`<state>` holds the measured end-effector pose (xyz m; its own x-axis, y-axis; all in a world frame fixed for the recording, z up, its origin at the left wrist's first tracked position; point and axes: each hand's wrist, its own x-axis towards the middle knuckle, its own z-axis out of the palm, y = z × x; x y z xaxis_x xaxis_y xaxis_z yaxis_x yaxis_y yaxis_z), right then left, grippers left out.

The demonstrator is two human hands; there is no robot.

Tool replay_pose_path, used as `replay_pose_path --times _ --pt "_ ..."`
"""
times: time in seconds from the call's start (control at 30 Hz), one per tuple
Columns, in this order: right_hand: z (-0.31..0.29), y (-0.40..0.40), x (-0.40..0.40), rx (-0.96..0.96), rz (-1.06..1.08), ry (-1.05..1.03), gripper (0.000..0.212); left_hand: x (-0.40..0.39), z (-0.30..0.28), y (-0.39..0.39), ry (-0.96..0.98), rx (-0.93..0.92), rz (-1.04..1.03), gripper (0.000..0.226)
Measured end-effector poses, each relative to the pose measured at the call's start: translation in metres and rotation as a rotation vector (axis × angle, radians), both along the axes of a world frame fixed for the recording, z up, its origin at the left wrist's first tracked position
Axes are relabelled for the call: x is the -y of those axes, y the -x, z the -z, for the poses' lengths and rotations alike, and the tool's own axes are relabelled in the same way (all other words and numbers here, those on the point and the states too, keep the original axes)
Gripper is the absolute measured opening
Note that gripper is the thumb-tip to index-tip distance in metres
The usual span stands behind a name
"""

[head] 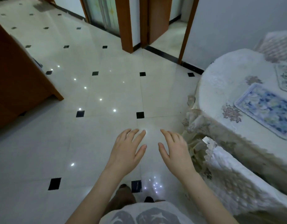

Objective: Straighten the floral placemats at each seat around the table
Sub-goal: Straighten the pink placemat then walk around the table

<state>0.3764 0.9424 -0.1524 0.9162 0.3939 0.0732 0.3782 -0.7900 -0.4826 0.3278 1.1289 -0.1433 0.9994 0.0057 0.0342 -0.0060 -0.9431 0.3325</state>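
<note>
A blue floral placemat (265, 109) lies at an angle on the round table (220, 81), near its left edge. A second placemat (285, 76), pale with green flowers, is partly cut off at the right edge of the view. My left hand (126, 151) and my right hand (175, 149) hover side by side over the tiled floor, left of the table, palms down with fingers spread. Neither hand touches or holds anything.
A lace cloth covers the table and hangs to the floor. A chair with a white lace cover (233, 180) stands at the table's near side. A brown wooden cabinet (18, 88) is on the left. Wooden door frames (125, 25) stand ahead across the tiled floor.
</note>
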Motion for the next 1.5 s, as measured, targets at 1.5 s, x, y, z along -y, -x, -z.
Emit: replay_pose_path --times 1.5 --pt "-0.004 -0.466 0.029 0.034 0.920 0.046 0.045 0.066 -0.007 -0.636 0.024 0.062 0.983 0.046"
